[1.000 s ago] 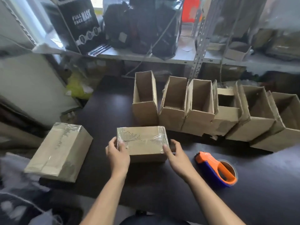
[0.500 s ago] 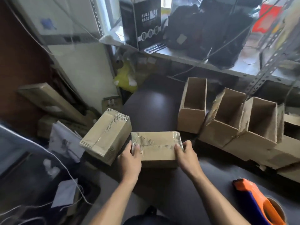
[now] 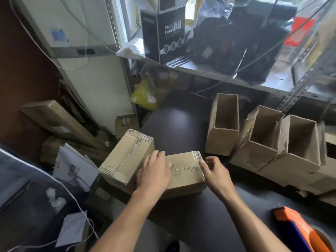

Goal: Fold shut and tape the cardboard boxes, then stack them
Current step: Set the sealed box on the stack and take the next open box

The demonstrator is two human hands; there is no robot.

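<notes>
A taped-shut cardboard box (image 3: 185, 171) lies on the dark table (image 3: 181, 124) near its left front corner. My left hand (image 3: 154, 171) rests flat on the box's left end, fingers stretched toward the far edge. My right hand (image 3: 214, 170) is at the box's right end, its thumb on the top edge and its fingers curled against the side. A second taped box (image 3: 127, 159) sits tilted just left of it at the table's corner, close to my left fingertips. Three open boxes (image 3: 223, 128) (image 3: 258, 142) (image 3: 294, 153) stand in a row to the right.
An orange and blue tape dispenser (image 3: 298, 231) lies at the front right. Behind the table a metal shelf (image 3: 218, 75) holds a black mask carton and dark bags. Left of the table, cartons, papers and a long flat box (image 3: 58, 120) crowd the floor.
The taped box has travelled left across the table to the second taped box. My left hand moved from gripping the box's end to lying on top. The view swung left.
</notes>
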